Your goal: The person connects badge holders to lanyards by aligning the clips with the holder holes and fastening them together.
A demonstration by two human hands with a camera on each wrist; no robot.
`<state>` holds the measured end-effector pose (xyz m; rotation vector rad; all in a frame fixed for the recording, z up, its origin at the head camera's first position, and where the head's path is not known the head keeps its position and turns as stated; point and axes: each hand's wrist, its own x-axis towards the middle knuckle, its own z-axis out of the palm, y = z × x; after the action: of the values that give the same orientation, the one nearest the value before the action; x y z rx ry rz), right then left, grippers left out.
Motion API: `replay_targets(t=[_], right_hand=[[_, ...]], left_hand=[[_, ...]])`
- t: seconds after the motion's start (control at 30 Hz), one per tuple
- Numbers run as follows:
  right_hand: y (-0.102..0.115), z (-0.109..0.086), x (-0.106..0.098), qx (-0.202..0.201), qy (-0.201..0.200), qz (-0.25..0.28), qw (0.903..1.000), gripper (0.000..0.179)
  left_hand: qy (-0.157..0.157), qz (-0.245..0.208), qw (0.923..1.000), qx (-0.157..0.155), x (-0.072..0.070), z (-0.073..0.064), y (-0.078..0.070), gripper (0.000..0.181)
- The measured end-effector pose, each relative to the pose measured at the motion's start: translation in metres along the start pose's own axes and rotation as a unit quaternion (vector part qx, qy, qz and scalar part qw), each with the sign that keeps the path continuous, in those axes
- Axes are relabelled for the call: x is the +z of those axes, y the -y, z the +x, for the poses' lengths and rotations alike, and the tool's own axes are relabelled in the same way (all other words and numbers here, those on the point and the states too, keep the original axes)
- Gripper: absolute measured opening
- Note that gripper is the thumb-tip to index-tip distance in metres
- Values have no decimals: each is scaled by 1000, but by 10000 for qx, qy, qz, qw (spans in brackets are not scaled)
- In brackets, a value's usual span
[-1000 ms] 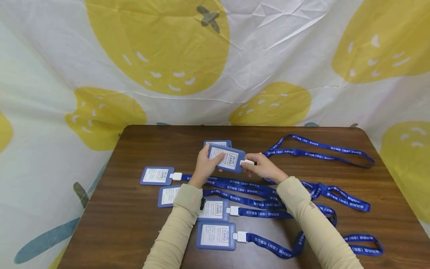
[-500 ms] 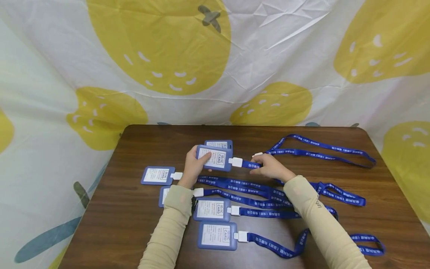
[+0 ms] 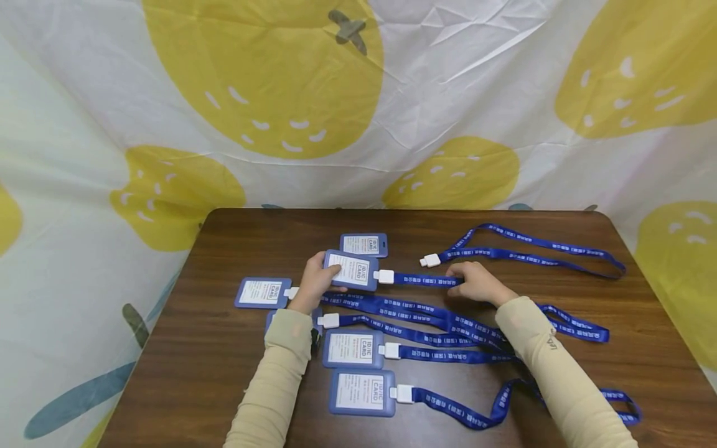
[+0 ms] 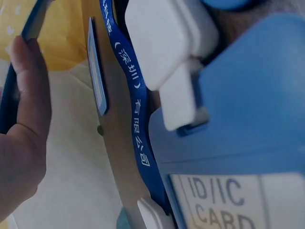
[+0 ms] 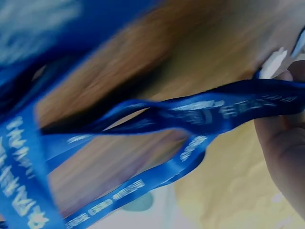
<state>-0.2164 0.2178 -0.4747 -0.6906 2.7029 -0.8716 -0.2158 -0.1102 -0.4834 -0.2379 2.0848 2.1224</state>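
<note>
My left hand (image 3: 315,285) grips the left end of a blue ID card holder (image 3: 358,272), its thumb over the printed card. In the left wrist view the holder shows edge-on in that hand (image 4: 28,143). A white clip (image 3: 384,277) joins the holder to a blue printed lanyard (image 3: 421,280). Along this strap, to the right of the clip, my right hand (image 3: 480,284) holds the lanyard; the right wrist view shows the strap (image 5: 214,112) running into its fingers. Just behind lies a card holder without a strap (image 3: 364,244), partly covered by the held one.
At the back right lies a loose lanyard (image 3: 493,253) with a white clip (image 3: 430,261). Nearer, several holders with lanyards lie in rows, among them a far-left holder (image 3: 262,293) and a front holder (image 3: 362,392). Their straps overlap under the right forearm. A patterned cloth (image 3: 358,112) hangs behind the table.
My right hand has moved from the clip rightward along the strap, which is now drawn out straight. The left hand and its card holder have shifted left and slightly lower.
</note>
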Motion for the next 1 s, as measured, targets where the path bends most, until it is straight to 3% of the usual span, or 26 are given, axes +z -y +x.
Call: replay_targets(t=[0.27, 0.4, 0.47, 0.57, 0.67, 0.83, 1.0], right_hand=[[-14, -8, -3, 203, -81, -209, 9995, 22], [-16, -11, -5, 265, -142, -311, 9991, 23], [-17, -14, -7, 338, -184, -314, 9988, 24], [-18, -17, -9, 459, -261, -295, 9982, 25], [-19, -18, -12, 472, -351, -263, 9979, 27], [-20, -17, -12, 321, -583, -281, 9974, 26], [-17, -15, -13, 276, -780, -425, 9957, 24]], left_hand=[[-7, 76, 9989, -470, 0, 1, 3, 40], [-256, 678, 9962, -481, -3, 0, 3, 42], [-437, 1270, 9903, -355, -5, -1, 3, 44], [-640, 2143, 9746, -138, -11, -2, 2, 44], [-681, 2705, 9603, -8, -16, -3, 0, 42], [-715, 3168, 9457, 139, -22, -4, -3, 39], [-694, 3234, 9433, 293, -24, -1, -6, 37]])
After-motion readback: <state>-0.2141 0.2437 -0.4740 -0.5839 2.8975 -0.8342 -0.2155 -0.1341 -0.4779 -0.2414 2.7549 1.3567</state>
